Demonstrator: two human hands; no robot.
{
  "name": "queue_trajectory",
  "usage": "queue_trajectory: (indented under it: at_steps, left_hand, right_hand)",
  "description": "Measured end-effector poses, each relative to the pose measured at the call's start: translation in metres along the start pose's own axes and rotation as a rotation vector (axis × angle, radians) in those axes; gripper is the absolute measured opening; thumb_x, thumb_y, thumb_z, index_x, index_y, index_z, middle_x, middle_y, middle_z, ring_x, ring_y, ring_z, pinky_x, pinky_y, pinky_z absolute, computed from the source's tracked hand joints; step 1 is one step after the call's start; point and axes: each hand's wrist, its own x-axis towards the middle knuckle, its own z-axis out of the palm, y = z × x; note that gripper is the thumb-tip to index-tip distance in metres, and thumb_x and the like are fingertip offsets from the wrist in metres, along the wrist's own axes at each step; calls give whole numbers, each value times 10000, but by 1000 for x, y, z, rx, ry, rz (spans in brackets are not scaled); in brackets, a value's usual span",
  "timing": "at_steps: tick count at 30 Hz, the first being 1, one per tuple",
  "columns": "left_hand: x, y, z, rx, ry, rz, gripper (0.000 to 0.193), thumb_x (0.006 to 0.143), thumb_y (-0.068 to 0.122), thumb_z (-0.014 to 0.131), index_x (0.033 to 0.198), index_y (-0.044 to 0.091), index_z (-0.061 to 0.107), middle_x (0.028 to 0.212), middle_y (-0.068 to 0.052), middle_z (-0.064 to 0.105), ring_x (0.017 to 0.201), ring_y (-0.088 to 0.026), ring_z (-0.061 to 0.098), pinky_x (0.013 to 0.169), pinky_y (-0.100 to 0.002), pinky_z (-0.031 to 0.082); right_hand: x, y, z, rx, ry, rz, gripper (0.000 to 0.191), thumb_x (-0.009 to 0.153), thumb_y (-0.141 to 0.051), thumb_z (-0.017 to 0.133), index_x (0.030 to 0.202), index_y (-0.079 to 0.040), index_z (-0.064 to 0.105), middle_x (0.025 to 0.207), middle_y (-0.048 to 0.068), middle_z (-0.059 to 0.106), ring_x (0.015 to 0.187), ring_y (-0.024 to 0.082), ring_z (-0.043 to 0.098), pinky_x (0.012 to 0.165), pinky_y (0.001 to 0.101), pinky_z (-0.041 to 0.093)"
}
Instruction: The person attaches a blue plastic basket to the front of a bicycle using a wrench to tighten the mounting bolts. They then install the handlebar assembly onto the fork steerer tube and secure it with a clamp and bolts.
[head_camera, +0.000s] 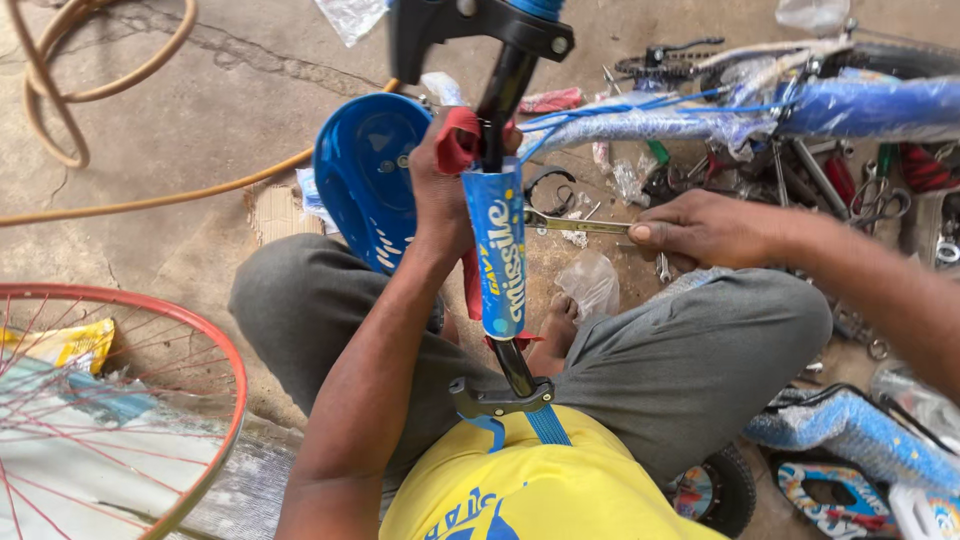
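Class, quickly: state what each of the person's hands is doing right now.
Left hand: closed around the black bicycle stem with blue sleeve, red cloth under the fingers.
Right hand: closed on a flat metal spanner.

A person sits on the floor (200, 110) with knees spread and a bicycle stem (497, 250) standing between them, its lower end against the torso. The left hand (440, 195) grips the stem's upper part; the right hand (700, 230), to the right, holds a spanner (575, 226) pointing at the stem. A chain guard (365, 180) lies behind the left knee. A spoked wheel (120, 420) lies at far left, a hose (90, 100) behind it. A wrapped bicycle frame (800, 110) runs across the upper right, above scattered tools (800, 170).
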Motion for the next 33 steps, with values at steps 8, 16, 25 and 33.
queue_trajectory:
  at_steps: [8, 16, 25, 33]
  left_hand:
    - [-9, -12, 3, 74, 97, 105, 393, 878, 88, 890, 1107, 54, 573, 942, 13, 616, 835, -65, 618, 742, -235, 537]
    - [-9, -14, 2, 135, 104, 101, 457, 863, 27, 908, 1138, 52, 544, 973, -14, 621, 860, -97, 655, 756, -252, 559]
    - [-1, -24, 5, -748, -50, -144, 251, 1058, 246, 616, 1084, 0, 577, 937, -101, 643, 805, -199, 619, 701, -335, 501]
    - [5, -18, 2, -608, -126, -92, 201, 981, 208, 646, 1033, 16, 617, 897, -65, 635, 768, -159, 599, 665, -300, 485]
  right_hand:
    - [22, 43, 43, 63, 230, -389, 506, 993, -507, 485, 837, -67, 681, 623, 72, 627, 587, 180, 619, 587, 397, 498]
    - [24, 23, 159, 628, 500, -324, 456, 1050, -404, 536, 775, -51, 620, 651, 17, 538, 641, 107, 472, 579, 299, 420]
    - [50, -17, 225, 1306, 580, -304, 382, 1041, -363, 591, 869, -28, 660, 695, -41, 509, 608, 69, 417, 538, 240, 336]
    - [26, 36, 147, 261, 411, -264, 596, 1046, -537, 314, 873, -130, 714, 643, 65, 629, 583, 190, 607, 589, 387, 492]
